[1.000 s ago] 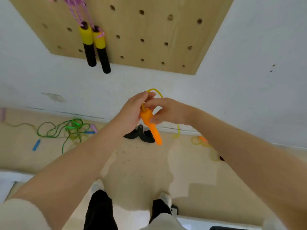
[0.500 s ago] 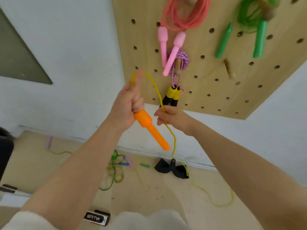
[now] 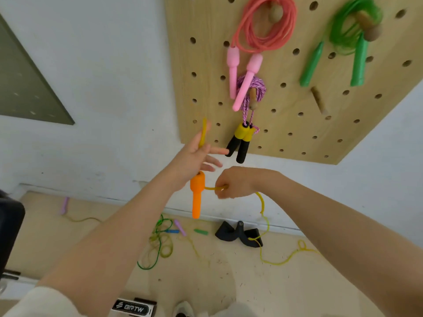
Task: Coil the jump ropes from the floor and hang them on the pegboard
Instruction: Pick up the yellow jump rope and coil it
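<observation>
The yellow rope (image 3: 263, 209) with the orange handle (image 3: 197, 195) is held in front of the wall, below the lower left corner of the pegboard (image 3: 286, 138). The handle hangs upright, thick end up, under the left hand (image 3: 194, 161). The left hand's fingers are spread and nearly straight; a blurred loop of yellow rope rises past the thumb side, and whether the palm clamps the handle top cannot be determined. The right hand (image 3: 235, 183) is just beside it, fingers curled and pinching the rope where it leaves the handle. From the right hand the rope drops in a curve to the floor (image 3: 229, 271) and trails off to the right.

On the pegboard, three coiled ropes hang from wooden pegs: a pink rope (image 3: 263, 26) with pink handles, a purple braided rope (image 3: 251, 88) with yellow-and-black handles directly below it, and a green rope (image 3: 352, 30) at right. One bare peg (image 3: 319, 100) projects beneath the green handles.

On the floor lie a tangled green rope (image 3: 158, 243) with blue, purple and green handles near it, a black folded object (image 3: 238, 234) against the wall base, and a purple handle (image 3: 64, 205) at left.
</observation>
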Demonstrator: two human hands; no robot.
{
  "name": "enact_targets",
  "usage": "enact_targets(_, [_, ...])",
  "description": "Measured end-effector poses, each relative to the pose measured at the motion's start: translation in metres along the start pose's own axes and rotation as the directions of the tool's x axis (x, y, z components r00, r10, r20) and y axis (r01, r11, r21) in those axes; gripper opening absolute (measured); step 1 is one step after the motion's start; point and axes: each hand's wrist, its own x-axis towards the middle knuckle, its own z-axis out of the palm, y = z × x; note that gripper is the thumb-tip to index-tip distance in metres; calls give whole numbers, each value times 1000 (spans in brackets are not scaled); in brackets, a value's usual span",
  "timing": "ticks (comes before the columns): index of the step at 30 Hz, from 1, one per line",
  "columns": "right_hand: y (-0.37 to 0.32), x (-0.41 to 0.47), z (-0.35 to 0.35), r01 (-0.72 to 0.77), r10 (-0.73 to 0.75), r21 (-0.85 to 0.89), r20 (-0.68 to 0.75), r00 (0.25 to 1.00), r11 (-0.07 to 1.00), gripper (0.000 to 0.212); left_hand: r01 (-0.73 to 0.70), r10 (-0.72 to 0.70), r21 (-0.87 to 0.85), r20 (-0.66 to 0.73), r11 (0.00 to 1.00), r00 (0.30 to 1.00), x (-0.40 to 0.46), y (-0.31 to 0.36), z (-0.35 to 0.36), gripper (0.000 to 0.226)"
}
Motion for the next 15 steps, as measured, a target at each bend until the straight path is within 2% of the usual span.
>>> enact_targets(2, [-2, -19, -10, 112, -113, 22, 3, 994, 993, 22, 40, -42, 24, 81, 999, 996, -1, 0, 16, 43])
enact_targets(3, [-1, -28, -15, 165, -162, 40, -66, 985, 985, 20, 68, -69, 20, 111, 998, 991, -2, 1, 23, 41])
enact_targets(5, [9, -43, -22, 228, -195, 73, -306, 932, 971, 16, 113, -108, -25, 139, 993, 984, -4, 5, 37, 37])
enact_targets(7, [22, -54, -23, 234, -128, 137, -531, 837, 963, 8, 110, -97, -108, 115, 988, 989, -5, 10, 47, 27])
enact_targets(9, [33, -62, -22, 235, -24, 235, -657, 754, 943, 19, 81, -67, -136, 108, 987, 992, -4, 16, 55, 23])
enact_targets(11, [40, -68, -21, 252, -15, 234, -705, 709, 939, 28, 62, -52, -70, 138, 996, 989, -3, 22, 64, 33])
enact_targets(13, [42, -74, -20, 317, -83, 204, -711, 698, 926, 29, 50, -51, 9, 189, 999, 981, -2, 27, 72, 53])
enact_targets(15, [45, -79, -19, 378, -123, 205, -719, 684, 903, 26, 36, -57, 104, 210, 994, 976, 0, 31, 75, 60])
